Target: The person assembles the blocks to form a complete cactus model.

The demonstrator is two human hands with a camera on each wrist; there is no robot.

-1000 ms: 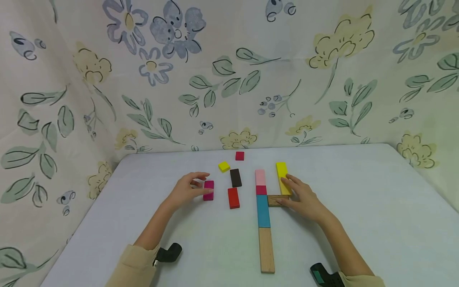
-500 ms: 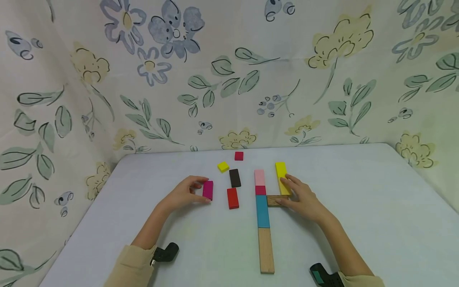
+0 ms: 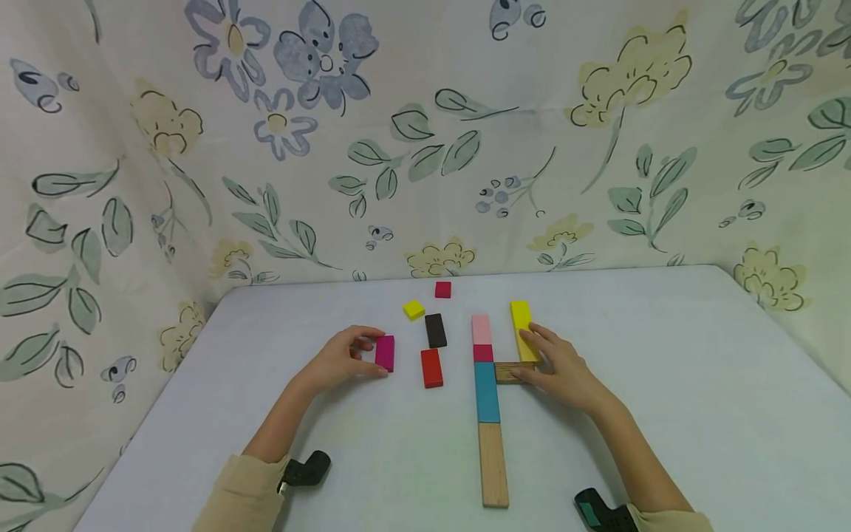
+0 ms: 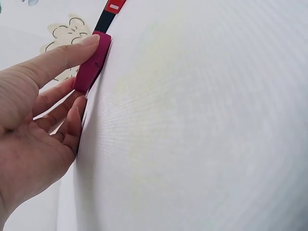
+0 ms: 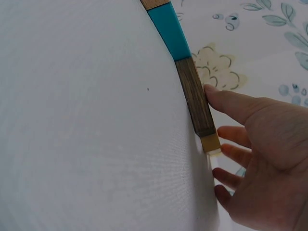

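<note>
My left hand [image 3: 342, 358] pinches a magenta block [image 3: 385, 353] by its two ends, thumb at the near end and fingertips at the far end. In the left wrist view the thumb lies on the magenta block [image 4: 91, 62] and the other fingers are partly behind it. My right hand [image 3: 565, 368] rests with its thumb on a brown wooden block [image 3: 508, 372] and its fingertips at the side of a long yellow block [image 3: 521, 321]. The brown block [image 5: 195, 96] abuts a blue block [image 3: 487, 391] at one end, and the right-hand fingers are loosely bent.
Above the blue block lie a crimson block [image 3: 483, 353] and a pink block [image 3: 481, 329]; below it, a light wooden block [image 3: 493, 465]. Between the hands lie a red block [image 3: 431, 368], a black block [image 3: 435, 330], a yellow piece [image 3: 414, 309] and a small red piece [image 3: 442, 290].
My left thumb has slid from over the magenta block to its near end. The right hand stays at the brown and yellow blocks.
</note>
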